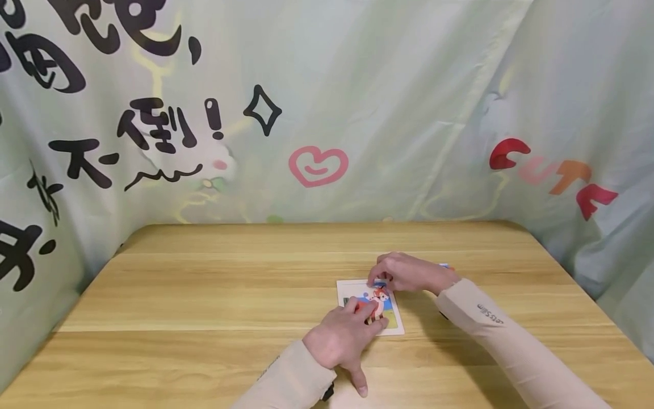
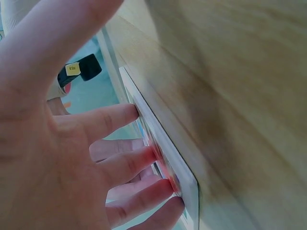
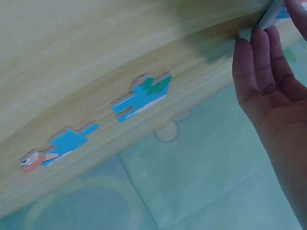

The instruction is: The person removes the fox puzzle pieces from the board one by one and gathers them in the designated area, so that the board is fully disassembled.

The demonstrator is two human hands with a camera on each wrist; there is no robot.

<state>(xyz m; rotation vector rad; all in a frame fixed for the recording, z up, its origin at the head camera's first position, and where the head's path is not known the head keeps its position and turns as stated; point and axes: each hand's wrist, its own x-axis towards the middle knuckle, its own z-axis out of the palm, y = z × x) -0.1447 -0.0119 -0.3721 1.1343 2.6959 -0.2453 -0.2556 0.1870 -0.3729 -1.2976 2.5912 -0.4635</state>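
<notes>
Overlapping puzzle [image 1: 390,316], left hand [image 1: 343,336] splayed; right hand [image 1: 406,272] apparently pinching piece [image 1: 380,283]; loose pieces [image 3: 146,96] nearby.

My left grip [image 1: 343,335]: palm down, fingers spread, nearly straight; thumb splayed back toward me. My right grip [image 1: 406,272]: just beyond it, rightward, fingers bent, tips down. Left forearm [image 1: 286,379], right forearm [image 1: 516,343] angle inward behind.

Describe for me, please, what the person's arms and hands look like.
The right sleeve and left sleeve are beige; the right one bears dark lettering, apparently "LetsSlim". A black device with a yellow label shows by the right sleeve. The left hand and right hand wear no gloves.
</notes>
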